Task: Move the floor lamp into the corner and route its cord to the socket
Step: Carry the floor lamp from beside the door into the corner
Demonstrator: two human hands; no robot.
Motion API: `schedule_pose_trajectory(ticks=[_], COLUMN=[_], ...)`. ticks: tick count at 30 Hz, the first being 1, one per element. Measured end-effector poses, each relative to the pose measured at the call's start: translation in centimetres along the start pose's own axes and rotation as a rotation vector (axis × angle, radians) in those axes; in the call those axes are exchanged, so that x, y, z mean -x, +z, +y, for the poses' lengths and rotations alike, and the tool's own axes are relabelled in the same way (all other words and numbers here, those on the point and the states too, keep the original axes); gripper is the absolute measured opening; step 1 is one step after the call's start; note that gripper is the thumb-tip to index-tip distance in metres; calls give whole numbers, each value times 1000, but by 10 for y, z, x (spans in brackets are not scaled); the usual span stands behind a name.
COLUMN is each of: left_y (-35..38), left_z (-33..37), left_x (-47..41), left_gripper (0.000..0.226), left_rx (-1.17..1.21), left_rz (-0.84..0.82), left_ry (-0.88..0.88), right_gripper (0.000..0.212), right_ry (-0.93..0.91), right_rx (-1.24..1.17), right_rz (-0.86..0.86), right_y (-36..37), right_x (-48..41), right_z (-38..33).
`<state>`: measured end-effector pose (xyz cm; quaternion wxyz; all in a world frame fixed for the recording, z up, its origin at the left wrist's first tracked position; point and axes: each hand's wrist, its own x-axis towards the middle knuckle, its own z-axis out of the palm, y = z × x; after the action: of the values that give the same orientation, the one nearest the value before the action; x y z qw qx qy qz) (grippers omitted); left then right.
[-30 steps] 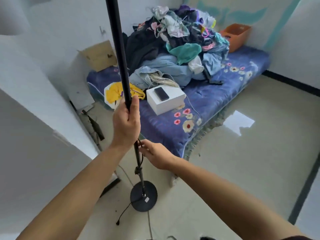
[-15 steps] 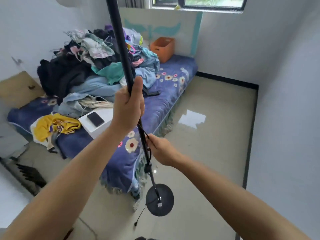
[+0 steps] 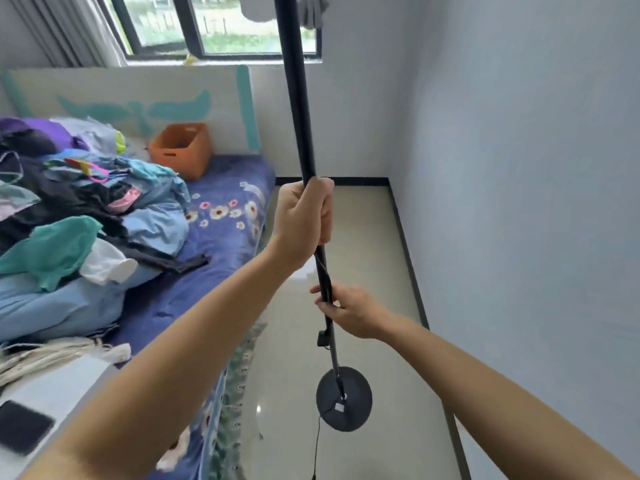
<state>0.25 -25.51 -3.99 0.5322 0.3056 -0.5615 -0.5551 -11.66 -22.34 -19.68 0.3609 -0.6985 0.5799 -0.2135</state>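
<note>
A black floor lamp pole runs from the top of the view down to a round black base that hangs above the pale tiled floor. My left hand is wrapped around the pole at mid height. My right hand pinches the thinner lower pole below it, just above a small inline switch. The thin black cord dangles from the base toward the bottom edge. The lamp head is out of view, and no socket shows.
A bed with a blue flowered mattress lies at left, piled with clothes and an orange basket. A white box with a phone is at lower left. The room corner lies ahead under the window; a wall stands close on the right.
The view has swung right, from the bed's foot and the left wall to the window corner. The lamp has been carried that way in both hands, its base off the floor.
</note>
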Motion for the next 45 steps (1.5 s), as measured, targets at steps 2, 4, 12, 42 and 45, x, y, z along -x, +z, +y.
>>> schedule_pose_trajectory(ticks=[2, 4, 12, 42, 45], left_y=[-9, -17, -8, -73, -77], left_z=[-13, -26, -80, -273, -284], left_x=[-38, -78, -234, -816, -881], left_gripper=[31, 31, 35, 42, 42], left_rx=[30, 59, 5, -68, -56], left_rz=[-61, -123, -270, -434, -486], left_ry=[-61, -102, -183, -325, -328], right_gripper=[26, 24, 21, 40, 31], right_ry=[58, 106, 197, 334, 375], right_rx=[11, 2, -91, 44, -6], right_rz=[15, 25, 83, -18, 57], right_y=[-11, -22, -83, -303, -330], right_x=[-33, -64, -190, -741, -794], right_z=[9, 17, 68, 215, 221])
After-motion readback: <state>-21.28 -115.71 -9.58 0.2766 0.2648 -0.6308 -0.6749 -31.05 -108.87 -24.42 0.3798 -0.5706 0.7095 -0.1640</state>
